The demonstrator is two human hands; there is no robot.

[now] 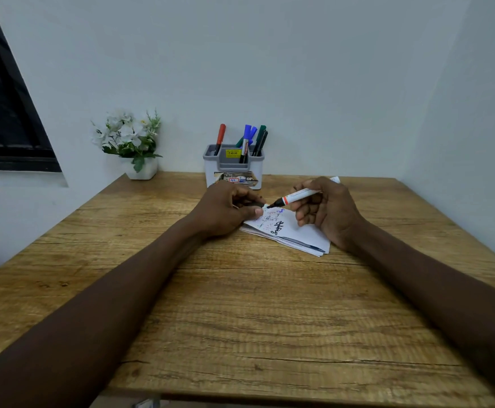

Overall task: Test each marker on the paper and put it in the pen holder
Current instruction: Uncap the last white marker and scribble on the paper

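Two hands: both over the far middle of the wooden table (240, 304), forearms resting on it.
Right hand (325, 210): thumb and curled fingers pinch a white marker (299, 196) around its barrel.
Marker: uncapped, orange band near the black tip, tilted down to the left; the tip is at the far corner of the paper (293, 234) (touching or just above, I cannot tell).
Left hand (225, 210): fingers curled round a dark cap (253, 204), the thumb resting on the paper's left edge.
Paper: a folded white sheet lying flat between the hands, already carrying black, blue and red scribbles.
Pen holder (228, 163): grey and white, against the wall just behind the hands; a red marker (220, 136), blue markers (248, 134) and a green marker (260, 135) stand in it.
Left of the holder: white flowers (131, 136) in a white pot (144, 172).
Far left: a dark window (1, 113).
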